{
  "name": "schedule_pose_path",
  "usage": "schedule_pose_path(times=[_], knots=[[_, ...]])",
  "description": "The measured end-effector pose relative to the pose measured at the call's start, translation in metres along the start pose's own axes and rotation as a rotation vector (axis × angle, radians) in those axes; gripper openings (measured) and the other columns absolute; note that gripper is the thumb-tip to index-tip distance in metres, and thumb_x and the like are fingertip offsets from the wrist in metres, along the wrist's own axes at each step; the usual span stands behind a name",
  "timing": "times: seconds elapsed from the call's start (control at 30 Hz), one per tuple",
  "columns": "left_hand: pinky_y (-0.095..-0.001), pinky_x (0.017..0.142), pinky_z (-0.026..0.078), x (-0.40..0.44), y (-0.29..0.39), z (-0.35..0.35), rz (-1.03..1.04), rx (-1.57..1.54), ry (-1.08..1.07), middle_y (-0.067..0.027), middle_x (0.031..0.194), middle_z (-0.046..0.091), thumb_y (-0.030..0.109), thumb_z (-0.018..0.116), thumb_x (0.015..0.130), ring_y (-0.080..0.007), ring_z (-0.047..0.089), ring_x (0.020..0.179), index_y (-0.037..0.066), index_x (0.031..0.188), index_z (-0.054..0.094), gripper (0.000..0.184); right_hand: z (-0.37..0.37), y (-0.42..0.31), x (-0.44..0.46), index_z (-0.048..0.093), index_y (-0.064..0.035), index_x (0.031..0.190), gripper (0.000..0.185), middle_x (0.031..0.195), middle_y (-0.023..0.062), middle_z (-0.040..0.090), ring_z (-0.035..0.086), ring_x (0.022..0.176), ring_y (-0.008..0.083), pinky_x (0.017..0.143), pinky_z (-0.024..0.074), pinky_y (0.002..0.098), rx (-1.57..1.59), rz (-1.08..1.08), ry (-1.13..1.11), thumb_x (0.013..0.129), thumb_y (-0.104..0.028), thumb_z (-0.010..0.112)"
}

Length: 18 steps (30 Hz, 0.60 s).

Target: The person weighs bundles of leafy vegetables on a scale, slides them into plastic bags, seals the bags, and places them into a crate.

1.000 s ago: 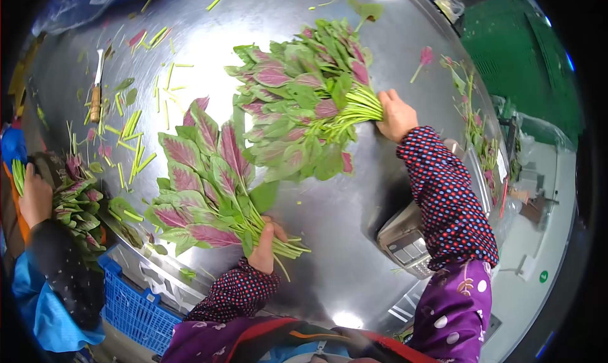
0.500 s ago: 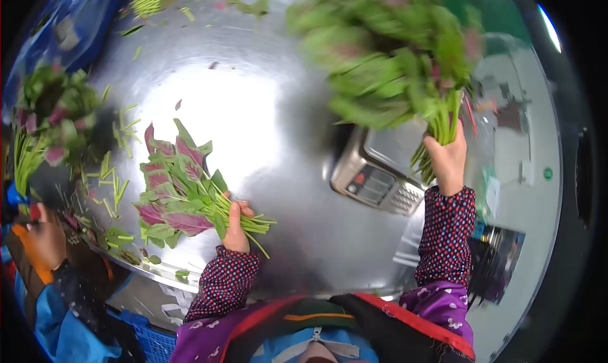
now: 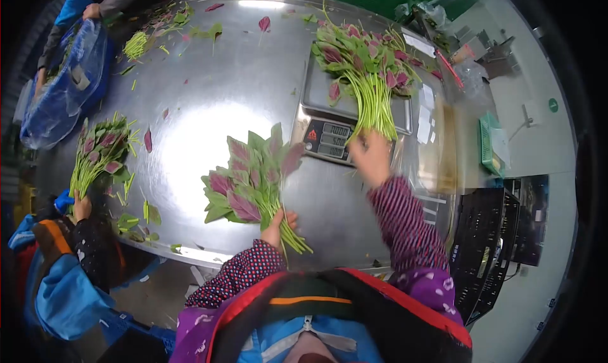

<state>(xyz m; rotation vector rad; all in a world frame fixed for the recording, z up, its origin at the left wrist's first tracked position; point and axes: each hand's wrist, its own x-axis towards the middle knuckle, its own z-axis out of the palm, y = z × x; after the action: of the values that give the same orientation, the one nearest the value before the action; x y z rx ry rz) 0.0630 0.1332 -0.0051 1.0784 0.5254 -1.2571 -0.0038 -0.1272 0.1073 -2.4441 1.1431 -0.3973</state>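
Note:
My left hand [image 3: 278,229] is closed round the stems of a small bunch of red-and-green leafy vegetable [image 3: 250,179], its leaves fanned out over the metal table [image 3: 190,217]. A larger bunch [image 3: 373,84] lies on the digital scale [image 3: 329,135], leaves toward the far side and stems toward me. At the ends of those stems is my right hand [image 3: 370,157], blurred, with its fingers partly spread; whether it still touches the stems is unclear. The scale's display shows lit digits.
At the left, a co-worker's hands [image 3: 81,206] hold another bunch [image 3: 98,148]. Another person's hands [image 3: 92,11] are at a blue plastic-lined basket [image 3: 69,103]. Cut stems and loose leaves [image 3: 147,140] lie about. A green basket [image 3: 491,144] and black crates [image 3: 484,243] stand right.
The larger bunch has come down onto the scale, and my right hand has loosened from its stems. My left hand still holds the small bunch. The camera view has shifted.

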Motion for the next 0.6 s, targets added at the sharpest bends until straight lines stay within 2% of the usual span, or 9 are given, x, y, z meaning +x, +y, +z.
schedule_pose_path(times=[0.03, 0.07, 0.1, 0.17, 0.3, 0.4, 0.43, 0.53, 0.6], knots=[[-0.0285, 0.074, 0.047, 0.0, -0.001, 0.002, 0.036, 0.017, 0.011, -0.0098, 0.104, 0.059, 0.027, 0.049, 0.09, -0.0169, 0.057, 0.085, 0.004, 0.113, 0.05, 0.033, 0.043, 0.019, -0.048, 0.056, 0.0019, 0.091, 0.027, 0.087, 0.0167, 0.059, 0.055, 0.084, 0.033, 0.081, 0.0426, 0.0387, 0.148, -0.211, -0.195, 0.078, -0.022, 0.056], [-0.0286, 0.075, 0.047, -0.001, -0.003, 0.002, 0.069, 0.039, 0.02, -0.0095, 0.103, 0.059, 0.027, 0.049, 0.09, -0.0164, 0.057, 0.085, 0.005, 0.112, 0.051, 0.032, 0.063, 0.006, -0.093, 0.057, 0.0019, 0.095, 0.025, 0.091, 0.017, 0.06, 0.056, 0.087, 0.0302, 0.083, 0.0426, 0.0358, 0.335, -0.116, -0.554, 0.083, -0.02, 0.053], [-0.0289, 0.075, 0.047, -0.002, -0.006, 0.002, 0.083, 0.058, -0.002, -0.0091, 0.102, 0.059, 0.027, 0.049, 0.09, -0.0161, 0.057, 0.085, 0.005, 0.111, 0.051, 0.031, 0.079, -0.013, -0.123, 0.059, 0.0018, 0.099, 0.028, 0.09, 0.0127, 0.063, 0.058, 0.086, 0.0221, 0.079, 0.0437, 0.0306, 0.501, 0.068, -0.722, 0.086, -0.022, 0.052], [-0.0296, 0.076, 0.047, 0.0, -0.017, 0.005, 0.117, 0.069, -0.052, -0.0083, 0.098, 0.059, 0.027, 0.049, 0.09, -0.0155, 0.057, 0.085, 0.005, 0.109, 0.052, 0.029, 0.116, -0.011, -0.163, 0.059, 0.0024, 0.099, 0.03, 0.085, 0.0076, 0.063, 0.057, 0.08, 0.0144, 0.075, 0.0446, 0.0261, 0.861, 0.401, -0.909, 0.088, -0.023, 0.05], [-0.0315, 0.068, 0.049, -0.007, -0.027, 0.012, 0.039, -0.046, -0.023, -0.0087, 0.095, 0.058, 0.028, 0.052, 0.088, -0.0175, 0.058, 0.082, 0.004, 0.104, 0.053, 0.029, 0.085, -0.003, -0.173, 0.058, 0.0029, 0.095, 0.028, 0.076, 0.0047, 0.06, 0.054, 0.065, 0.0107, 0.062, 0.0448, 0.0242, 1.026, 0.379, -0.586, 0.088, -0.022, 0.048], [-0.028, 0.058, 0.047, -0.011, -0.039, 0.021, 0.105, 0.002, 0.005, -0.0072, 0.085, 0.057, 0.029, 0.054, 0.087, -0.0157, 0.056, 0.071, 0.005, 0.099, 0.052, 0.027, 0.053, 0.008, -0.151, 0.056, 0.0023, 0.093, 0.027, 0.071, 0.0039, 0.058, 0.054, 0.059, 0.0128, 0.057, 0.0447, 0.0263, 0.864, 0.513, -0.76, 0.089, -0.023, 0.047], [-0.0271, 0.055, 0.046, -0.004, -0.047, 0.016, 0.122, 0.066, -0.026, -0.006, 0.081, 0.056, 0.029, 0.055, 0.087, -0.0147, 0.055, 0.067, 0.006, 0.098, 0.052, 0.027, 0.055, 0.014, -0.15, 0.054, 0.002, 0.094, 0.027, 0.068, 0.0035, 0.057, 0.053, 0.056, 0.0144, 0.053, 0.0437, 0.027, 0.806, 0.465, -0.859, 0.089, -0.023, 0.045], [-0.0222, 0.044, 0.038, -0.008, -0.035, 0.029, 0.224, 0.101, 0.025, -0.0016, 0.068, 0.051, 0.03, 0.054, 0.087, -0.0089, 0.045, 0.051, 0.006, 0.097, 0.051, 0.026, 0.057, 0.015, -0.145, 0.052, 0.0014, 0.096, 0.027, 0.068, 0.0029, 0.055, 0.052, 0.056, 0.0127, 0.052, 0.0414, 0.0252, 0.554, 0.065, -0.631, 0.09, -0.024, 0.045], [-0.0214, 0.041, 0.036, -0.007, -0.005, 0.032, 0.391, -0.023, 0.156, -0.0022, 0.067, 0.052, 0.029, 0.053, 0.088, -0.0077, 0.043, 0.046, 0.005, 0.094, 0.052, 0.025, 0.015, 0.016, -0.121, 0.051, 0.0008, 0.103, 0.027, 0.067, 0.0024, 0.054, 0.048, 0.055, 0.0108, 0.052, 0.0398, 0.0233, 0.493, 0.1, -0.345, 0.089, -0.022, 0.047]])
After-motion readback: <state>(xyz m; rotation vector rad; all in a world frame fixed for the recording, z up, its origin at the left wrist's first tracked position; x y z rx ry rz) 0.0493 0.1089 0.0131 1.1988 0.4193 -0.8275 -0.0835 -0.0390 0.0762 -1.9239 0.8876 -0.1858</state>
